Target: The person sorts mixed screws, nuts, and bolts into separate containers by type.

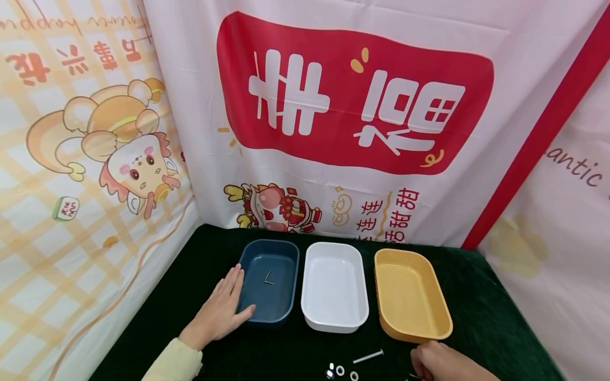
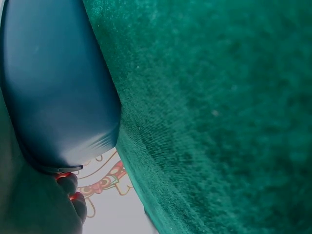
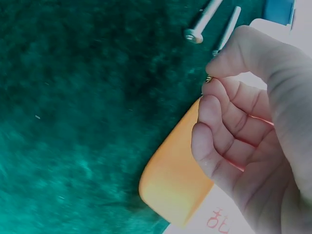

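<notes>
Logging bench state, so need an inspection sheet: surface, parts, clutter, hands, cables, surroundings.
Surface: dark green cloth.
Parts: blue tray holding two slim metal pieces; white tray; yellow tray; two bolts and small rings on the cloth.
Clutter: nothing seen.
Left hand: fingers straight, at the blue tray's left rim.
Right hand: pinches a small threaded piece near the yellow tray.
Cables: nothing certain; orange line at left, print or cord unclear.
Surroundings: printed drapes left, back and right.

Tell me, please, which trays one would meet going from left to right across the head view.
Blue tray with two thin pieces inside → white tray → yellow tray.
</notes>
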`<state>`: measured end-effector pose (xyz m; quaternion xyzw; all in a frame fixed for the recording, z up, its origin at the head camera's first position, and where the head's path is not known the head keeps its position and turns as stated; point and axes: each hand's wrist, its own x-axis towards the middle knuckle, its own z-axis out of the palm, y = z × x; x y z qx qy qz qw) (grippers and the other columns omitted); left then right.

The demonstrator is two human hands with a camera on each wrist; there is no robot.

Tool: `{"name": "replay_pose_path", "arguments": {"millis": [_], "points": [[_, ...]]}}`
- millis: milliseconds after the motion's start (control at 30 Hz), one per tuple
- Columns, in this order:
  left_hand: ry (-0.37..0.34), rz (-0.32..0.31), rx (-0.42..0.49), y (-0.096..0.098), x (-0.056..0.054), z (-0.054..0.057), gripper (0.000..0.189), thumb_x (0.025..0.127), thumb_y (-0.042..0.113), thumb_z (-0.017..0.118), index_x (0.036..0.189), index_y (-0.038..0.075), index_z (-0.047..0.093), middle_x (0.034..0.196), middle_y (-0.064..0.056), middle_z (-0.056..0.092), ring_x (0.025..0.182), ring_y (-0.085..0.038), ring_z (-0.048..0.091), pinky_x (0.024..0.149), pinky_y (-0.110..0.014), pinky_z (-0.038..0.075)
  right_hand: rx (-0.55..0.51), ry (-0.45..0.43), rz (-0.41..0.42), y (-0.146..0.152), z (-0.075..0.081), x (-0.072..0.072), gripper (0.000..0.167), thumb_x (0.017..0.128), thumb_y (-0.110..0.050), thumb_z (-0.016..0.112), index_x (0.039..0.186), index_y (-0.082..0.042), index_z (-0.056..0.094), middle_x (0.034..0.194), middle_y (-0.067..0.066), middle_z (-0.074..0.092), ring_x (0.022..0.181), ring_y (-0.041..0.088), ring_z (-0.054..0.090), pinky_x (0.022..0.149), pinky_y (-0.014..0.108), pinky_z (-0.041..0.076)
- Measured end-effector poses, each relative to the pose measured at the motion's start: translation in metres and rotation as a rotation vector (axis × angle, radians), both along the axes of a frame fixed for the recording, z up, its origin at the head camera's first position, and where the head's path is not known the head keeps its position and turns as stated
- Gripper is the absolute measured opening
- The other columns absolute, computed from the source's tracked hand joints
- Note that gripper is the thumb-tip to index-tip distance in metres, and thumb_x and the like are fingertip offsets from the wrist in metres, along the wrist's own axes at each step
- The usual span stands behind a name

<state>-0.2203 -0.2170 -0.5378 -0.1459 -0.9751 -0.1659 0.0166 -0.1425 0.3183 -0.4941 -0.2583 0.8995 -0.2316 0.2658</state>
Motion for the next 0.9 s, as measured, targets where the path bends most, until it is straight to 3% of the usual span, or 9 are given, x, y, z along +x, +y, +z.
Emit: {"name": "replay_pose_path", "arguments": {"millis": [367, 600, 900], "points": [[-0.004, 0.004, 0.005, -0.001, 0.002, -0.001, 0.1, 0.101, 0.062, 0.058, 0.168, 0.0, 0.016, 0.178, -0.017, 0.008, 0.164, -0.041, 0.014, 0.13, -0.065, 0.021, 0.03, 0.038, 0.004, -0.026, 0.035, -0.005, 0.014, 0.091, -0.01, 0.075, 0.09, -0.023, 0.07, 0.07, -0.014, 0.056, 0.06, 0.003, 0.055, 0.061, 0.018, 0.051], [-0.004, 0.001, 0.008, -0.001, 0.002, -0.001, 0.1, 0.101, 0.062, 0.058, 0.168, 0.001, 0.016, 0.178, -0.017, 0.008, 0.165, -0.041, 0.014, 0.13, -0.065, 0.021, 0.081, 0.185, 0.111, -0.045, 0.046, -0.024, 0.017, 0.087, -0.013, 0.078, 0.088, -0.025, 0.067, 0.075, -0.018, 0.056, 0.064, -0.003, 0.052, 0.061, 0.017, 0.048], [-0.001, 0.005, 0.008, -0.001, 0.001, -0.002, 0.1, 0.101, 0.062, 0.058, 0.168, 0.0, 0.016, 0.178, -0.017, 0.008, 0.164, -0.041, 0.014, 0.13, -0.065, 0.021, 0.082, 0.332, 0.151, -0.068, 0.063, -0.043, 0.019, 0.087, -0.016, 0.082, 0.085, -0.026, 0.066, 0.077, -0.015, 0.058, 0.068, -0.003, 0.051, 0.064, 0.017, 0.05]]}}
